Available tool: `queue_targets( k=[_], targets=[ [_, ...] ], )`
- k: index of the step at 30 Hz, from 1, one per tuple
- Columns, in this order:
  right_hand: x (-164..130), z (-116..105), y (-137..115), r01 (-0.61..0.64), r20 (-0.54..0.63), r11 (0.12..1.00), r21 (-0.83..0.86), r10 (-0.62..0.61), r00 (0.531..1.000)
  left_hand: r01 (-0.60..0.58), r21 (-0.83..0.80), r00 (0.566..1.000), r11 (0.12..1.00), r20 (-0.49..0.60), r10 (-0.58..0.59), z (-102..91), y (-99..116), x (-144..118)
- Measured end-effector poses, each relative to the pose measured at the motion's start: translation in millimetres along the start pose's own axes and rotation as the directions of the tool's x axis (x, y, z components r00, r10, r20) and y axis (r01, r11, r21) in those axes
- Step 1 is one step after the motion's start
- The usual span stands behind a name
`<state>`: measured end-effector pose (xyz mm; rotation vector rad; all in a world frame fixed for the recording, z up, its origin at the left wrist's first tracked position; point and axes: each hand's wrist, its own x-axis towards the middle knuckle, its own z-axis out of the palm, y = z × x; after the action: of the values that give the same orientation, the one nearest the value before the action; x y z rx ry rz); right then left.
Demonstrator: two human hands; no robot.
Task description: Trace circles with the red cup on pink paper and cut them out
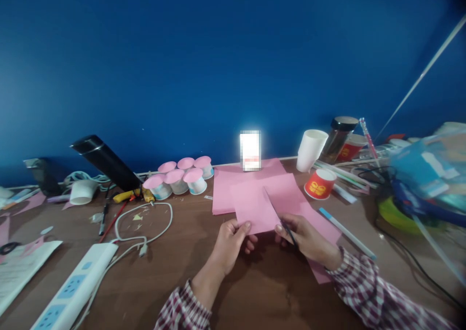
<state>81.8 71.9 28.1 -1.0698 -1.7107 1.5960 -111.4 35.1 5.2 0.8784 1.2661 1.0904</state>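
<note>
My left hand (233, 242) pinches the near edge of a pink sheet of paper (250, 201), thumb on top and fingers beneath. In my right hand (304, 238) is a pair of scissors (287, 229), their blades lying along the right side of that sheet. Whether the blades are parted is hard to make out. More pink paper (223, 194) lies flat in a stack behind the held sheet. Another pink piece (296, 194) stretches to the right, passing under my right forearm.
Several small cups with pink tops (176, 180) stand left of the paper. A red paper cup (320, 184), white cups (311, 150) and a dark-lidded jar (340, 138) are at right. A power strip (74, 286), white cable (118, 230) and black cylinder (109, 160) lie left.
</note>
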Motion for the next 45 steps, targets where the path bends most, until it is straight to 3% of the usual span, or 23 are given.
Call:
queue_targets(
  k=[5, 15, 33, 45],
  targets=[
    [0.7, -1.1, 0.4, 0.078, -0.010, 0.997, -0.006, -0.078, 0.997, 0.040, -0.037, 0.999, 0.999, 0.024, -0.039, 1.5, 1.3, -2.0],
    [1.0, -2.8, 5.7, 0.119, -0.038, 0.993, -0.004, -0.119, 0.992, 0.069, -0.035, 0.996, 0.997, 0.063, -0.066, 3.3, 0.9, -1.9],
    [-0.8, 0.4, 2.1, 0.078, -0.113, 0.996, -0.033, -0.082, 0.990, 0.069, -0.039, 0.995, 0.997, 0.077, -0.066, 3.8, -0.8, -0.8],
    [-0.1, -0.2, 3.5, 0.101, -0.116, 0.994, 0.050, -0.095, 0.989, 0.080, 0.000, 0.991, 0.997, 0.109, -0.079, 3.7, -2.5, 0.2]
  ],
)
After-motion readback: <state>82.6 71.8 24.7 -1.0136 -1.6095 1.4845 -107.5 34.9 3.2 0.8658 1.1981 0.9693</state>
